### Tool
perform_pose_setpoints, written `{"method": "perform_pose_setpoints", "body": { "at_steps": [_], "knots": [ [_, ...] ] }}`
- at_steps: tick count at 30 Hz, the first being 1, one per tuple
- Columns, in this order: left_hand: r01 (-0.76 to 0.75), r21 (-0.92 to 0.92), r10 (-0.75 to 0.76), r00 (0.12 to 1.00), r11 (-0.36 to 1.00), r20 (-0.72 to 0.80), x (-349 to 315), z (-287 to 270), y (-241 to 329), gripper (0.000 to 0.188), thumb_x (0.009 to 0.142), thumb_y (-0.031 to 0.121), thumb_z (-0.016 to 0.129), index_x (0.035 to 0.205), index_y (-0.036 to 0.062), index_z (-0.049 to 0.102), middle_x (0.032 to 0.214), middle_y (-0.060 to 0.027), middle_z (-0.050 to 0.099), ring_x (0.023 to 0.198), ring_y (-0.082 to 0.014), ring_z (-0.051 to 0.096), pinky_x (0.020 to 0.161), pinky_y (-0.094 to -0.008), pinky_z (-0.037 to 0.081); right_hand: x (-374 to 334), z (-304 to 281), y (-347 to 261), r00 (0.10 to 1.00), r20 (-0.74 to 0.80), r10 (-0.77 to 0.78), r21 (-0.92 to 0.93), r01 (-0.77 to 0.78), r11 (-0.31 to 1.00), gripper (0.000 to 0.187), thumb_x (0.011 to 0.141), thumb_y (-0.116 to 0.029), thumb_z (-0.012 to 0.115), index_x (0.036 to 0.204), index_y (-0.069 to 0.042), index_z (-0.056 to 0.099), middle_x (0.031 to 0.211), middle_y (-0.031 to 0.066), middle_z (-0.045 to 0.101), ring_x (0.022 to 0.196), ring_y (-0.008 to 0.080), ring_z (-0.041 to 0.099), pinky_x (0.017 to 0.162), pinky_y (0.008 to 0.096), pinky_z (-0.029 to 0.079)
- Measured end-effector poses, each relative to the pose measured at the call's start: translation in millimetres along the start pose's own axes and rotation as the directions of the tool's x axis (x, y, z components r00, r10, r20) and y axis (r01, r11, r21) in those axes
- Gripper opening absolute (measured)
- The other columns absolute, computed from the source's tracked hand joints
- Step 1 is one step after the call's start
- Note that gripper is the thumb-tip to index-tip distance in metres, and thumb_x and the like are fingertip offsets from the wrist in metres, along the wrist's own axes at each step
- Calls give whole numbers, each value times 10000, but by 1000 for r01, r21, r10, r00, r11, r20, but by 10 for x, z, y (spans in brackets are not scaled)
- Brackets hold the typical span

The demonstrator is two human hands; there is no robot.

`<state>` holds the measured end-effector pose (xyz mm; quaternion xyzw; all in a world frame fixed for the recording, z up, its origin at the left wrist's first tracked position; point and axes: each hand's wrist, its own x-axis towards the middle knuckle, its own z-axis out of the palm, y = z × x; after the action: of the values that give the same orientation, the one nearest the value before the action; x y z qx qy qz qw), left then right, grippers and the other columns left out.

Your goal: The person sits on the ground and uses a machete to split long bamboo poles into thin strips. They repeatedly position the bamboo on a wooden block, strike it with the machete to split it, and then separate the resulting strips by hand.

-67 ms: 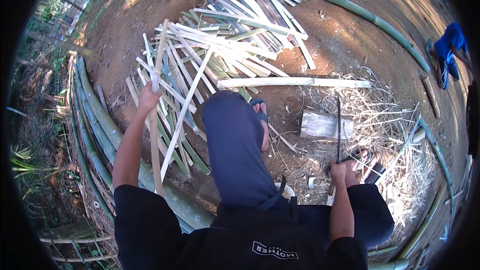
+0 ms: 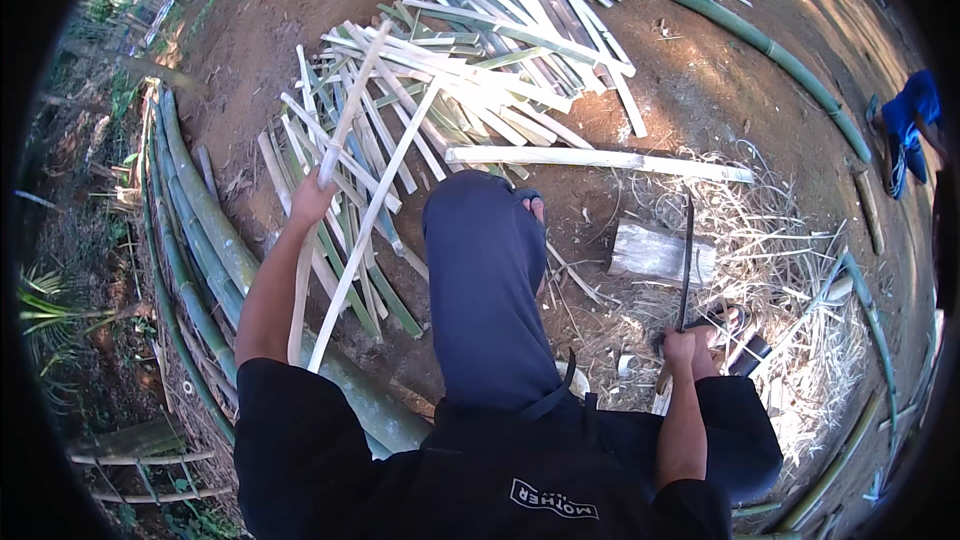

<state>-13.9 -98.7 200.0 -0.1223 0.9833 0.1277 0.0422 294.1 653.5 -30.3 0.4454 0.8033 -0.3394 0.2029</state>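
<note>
My left hand (image 2: 313,199) is closed around a long, pale bamboo strip (image 2: 352,105), held slanting with its far end to the right, above a heap of split bamboo strips (image 2: 480,90). Another pale strip (image 2: 372,215) runs diagonally just right of this hand, apart from its fingers. At the right, my right hand (image 2: 679,348) grips the handle of a machete (image 2: 686,270), whose dark, narrow blade points away from me. The blade passes over the right part of a wooden block (image 2: 650,252) on the ground. Beyond the block lies a wide bamboo strip (image 2: 600,157).
Curly bamboo shavings (image 2: 790,290) cover the ground around the block. Whole green bamboo poles (image 2: 205,210) lie along the left, and another pole (image 2: 770,55) lies at the far right. A person in blue (image 2: 912,120) is at the right edge. My bent knee (image 2: 485,250) rises between my hands.
The strip in my left hand has tipped, its far end swinging to the right. The whole view has shifted slightly. My right hand keeps its hold on the machete.
</note>
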Motion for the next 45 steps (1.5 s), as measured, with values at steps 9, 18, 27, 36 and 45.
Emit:
{"method": "perform_pose_setpoints", "body": {
  "at_steps": [9,18,27,36,45],
  "knots": [
    [225,32,-227,959,974,168,-874,929,-616,530,798,415,725,1048,-49,674,953,-276,703,946,-427,687,845,-491,530,34,116,112,979,12,-203,46,202,978,511,823,-373,655,754,133,638,620,231,624,623,326,657,619,476,486],
    [404,10,-401,906,915,133,-1183,1021,-627,528,754,425,792,1034,-15,715,953,-251,720,944,-392,705,857,-474,529,-106,48,-30,998,31,-56,162,51,985,398,831,-302,628,646,50,615,524,107,559,451,207,562,465,402,439],
    [367,110,-343,920,924,-190,-661,286,-1232,639,851,507,652,1205,-25,647,1071,-326,671,1038,-473,650,919,-530,495,-289,39,-180,931,80,-357,-53,362,931,437,868,-303,583,594,37,591,516,120,578,466,238,589,476,411,445],
    [507,198,-474,860,839,-190,-706,636,-1143,581,918,471,574,1266,5,577,1085,-294,680,1042,-457,653,923,-547,489,-111,186,25,958,-37,-283,-2,283,959,295,868,-218,625,672,3,615,537,102,560,438,201,552,453,400,439],
    [523,95,-494,841,847,-219,-791,1067,-1211,516,858,422,661,1213,64,552,1019,-275,694,990,-463,655,884,-528,503,-357,113,-300,999,-7,34,211,-32,977,333,829,-251,667,605,-20,582,524,46,543,418,171,519,410,363,396]
  ]
}}
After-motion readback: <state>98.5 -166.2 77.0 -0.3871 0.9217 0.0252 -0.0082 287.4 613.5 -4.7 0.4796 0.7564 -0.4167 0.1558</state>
